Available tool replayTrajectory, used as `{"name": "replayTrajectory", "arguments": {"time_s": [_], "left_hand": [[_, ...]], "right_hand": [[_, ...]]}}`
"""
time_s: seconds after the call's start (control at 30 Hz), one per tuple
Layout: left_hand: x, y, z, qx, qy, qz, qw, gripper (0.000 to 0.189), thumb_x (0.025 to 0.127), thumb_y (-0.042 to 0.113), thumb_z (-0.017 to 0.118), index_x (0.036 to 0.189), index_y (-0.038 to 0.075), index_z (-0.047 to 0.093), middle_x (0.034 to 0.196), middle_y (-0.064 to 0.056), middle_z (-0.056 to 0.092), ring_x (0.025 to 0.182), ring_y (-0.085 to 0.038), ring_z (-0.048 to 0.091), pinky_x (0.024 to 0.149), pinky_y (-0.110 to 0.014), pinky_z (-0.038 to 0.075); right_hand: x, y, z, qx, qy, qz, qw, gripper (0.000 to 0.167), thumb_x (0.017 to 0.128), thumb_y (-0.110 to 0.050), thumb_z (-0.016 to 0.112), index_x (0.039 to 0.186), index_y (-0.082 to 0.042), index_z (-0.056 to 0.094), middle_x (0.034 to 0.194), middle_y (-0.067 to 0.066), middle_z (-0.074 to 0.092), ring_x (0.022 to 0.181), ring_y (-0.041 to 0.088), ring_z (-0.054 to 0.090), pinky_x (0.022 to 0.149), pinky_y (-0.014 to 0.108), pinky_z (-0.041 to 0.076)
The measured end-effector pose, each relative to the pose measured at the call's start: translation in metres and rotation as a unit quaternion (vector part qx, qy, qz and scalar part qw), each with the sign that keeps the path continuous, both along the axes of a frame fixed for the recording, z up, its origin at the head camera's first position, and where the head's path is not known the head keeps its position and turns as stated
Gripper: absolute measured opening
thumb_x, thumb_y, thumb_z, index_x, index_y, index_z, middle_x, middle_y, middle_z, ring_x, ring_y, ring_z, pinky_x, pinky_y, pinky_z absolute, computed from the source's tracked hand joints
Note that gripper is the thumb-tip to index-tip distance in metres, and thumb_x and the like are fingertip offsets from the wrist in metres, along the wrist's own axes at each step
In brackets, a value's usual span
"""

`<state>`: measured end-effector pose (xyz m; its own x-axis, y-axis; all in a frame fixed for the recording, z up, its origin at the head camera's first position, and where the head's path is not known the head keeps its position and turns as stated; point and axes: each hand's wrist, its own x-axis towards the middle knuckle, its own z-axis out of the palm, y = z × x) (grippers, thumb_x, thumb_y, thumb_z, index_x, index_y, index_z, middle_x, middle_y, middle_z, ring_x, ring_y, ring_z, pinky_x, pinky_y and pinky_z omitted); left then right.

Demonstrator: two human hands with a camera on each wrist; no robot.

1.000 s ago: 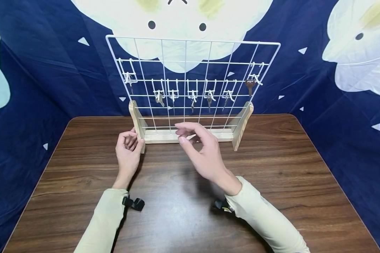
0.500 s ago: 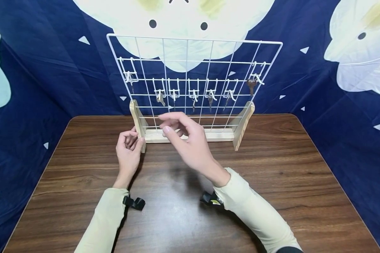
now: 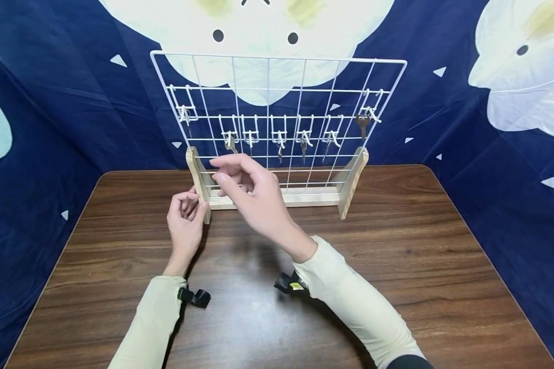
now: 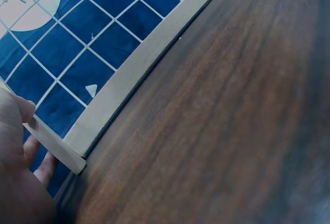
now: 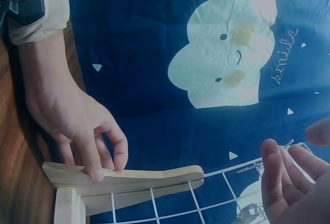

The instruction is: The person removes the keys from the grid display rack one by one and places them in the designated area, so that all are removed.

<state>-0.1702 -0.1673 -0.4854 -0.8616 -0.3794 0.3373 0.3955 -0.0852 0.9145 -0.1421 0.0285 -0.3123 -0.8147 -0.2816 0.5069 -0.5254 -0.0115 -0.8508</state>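
A white wire grid rack (image 3: 332,60) stands in a wooden stand, with keys hanging from its hooks. My left hand (image 3: 184,225) holds the stand's left wooden upright (image 3: 196,171), thumb on the near edge and fingers behind it. The left wrist view shows that same upright (image 4: 56,146) by the thumb. In front of the grid's lower left my right hand (image 3: 260,200) hovers, fingers loosely bent and nothing in them. Just above its fingertips hangs a brass-coloured key (image 3: 231,142). A darker brown key (image 3: 362,126) hangs at the far right, and a silver key (image 3: 303,147) right of centre.
The brown wooden table (image 3: 397,246) lies under both arms. Close behind it hangs a dark blue cloth (image 3: 129,123) with white cloud prints. The right wooden upright (image 3: 353,182) of the stand is at the right, and a wooden base bar (image 3: 304,200) joins the two.
My right hand has moved left and somewhat upward, from the rack's middle toward its lower left, below the brass-coloured key. My left hand stays on the upright.
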Motion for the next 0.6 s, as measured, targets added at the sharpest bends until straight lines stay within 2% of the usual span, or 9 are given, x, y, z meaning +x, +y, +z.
{"name": "replayTrajectory", "arguments": {"time_s": [0.13, 0.27, 0.37, 0.5, 0.6], "left_hand": [[0.000, 0.000, 0.000, -0.004, -0.003, 0.000, 1.0000, 0.029, 0.096, -0.021, 0.069, 0.119, -0.022, 0.050, 0.140, -0.008, 0.073, 0.123, -0.010, 0.072, 0.105, -0.021, 0.057], [-0.001, 0.000, 0.001, -0.002, 0.000, -0.003, 1.0000, 0.028, 0.096, -0.021, 0.068, 0.118, -0.022, 0.050, 0.141, -0.010, 0.073, 0.123, -0.010, 0.072, 0.105, -0.022, 0.057], [-0.001, 0.000, 0.000, 0.002, 0.005, -0.003, 1.0000, 0.028, 0.096, -0.022, 0.068, 0.118, -0.023, 0.050, 0.140, -0.009, 0.073, 0.122, -0.010, 0.072, 0.105, -0.021, 0.058], [0.000, 0.000, 0.000, 0.002, 0.005, -0.001, 1.0000, 0.029, 0.096, -0.022, 0.067, 0.119, -0.023, 0.050, 0.137, -0.004, 0.074, 0.120, -0.009, 0.072, 0.104, -0.021, 0.058], [0.001, 0.000, 0.000, 0.002, 0.007, -0.002, 1.0000, 0.029, 0.096, -0.022, 0.067, 0.119, -0.022, 0.050, 0.136, -0.003, 0.074, 0.120, -0.009, 0.073, 0.103, -0.021, 0.058]], "right_hand": [[-0.003, -0.004, -0.002, -0.004, -0.006, 0.004, 1.0000, 0.026, 0.108, -0.006, 0.067, 0.132, 0.002, 0.072, 0.108, 0.020, 0.076, 0.081, 0.010, 0.073, 0.062, 0.025, 0.053], [-0.009, -0.008, 0.000, -0.003, -0.011, 0.000, 0.9999, 0.025, 0.108, -0.007, 0.068, 0.132, 0.000, 0.073, 0.106, 0.016, 0.076, 0.079, 0.013, 0.074, 0.061, 0.025, 0.051], [-0.014, -0.013, 0.003, -0.006, -0.018, 0.004, 0.9998, 0.024, 0.109, -0.007, 0.068, 0.132, -0.001, 0.073, 0.107, 0.015, 0.075, 0.079, 0.016, 0.075, 0.066, 0.027, 0.059], [-0.019, -0.019, 0.007, -0.008, -0.028, 0.004, 0.9996, 0.025, 0.109, -0.007, 0.068, 0.133, -0.001, 0.073, 0.110, 0.012, 0.075, 0.076, 0.020, 0.076, 0.067, 0.029, 0.063], [-0.022, -0.022, 0.009, -0.002, -0.031, -0.001, 0.9995, 0.026, 0.110, -0.009, 0.069, 0.135, -0.003, 0.073, 0.112, 0.010, 0.076, 0.074, 0.022, 0.078, 0.056, 0.026, 0.054]]}}
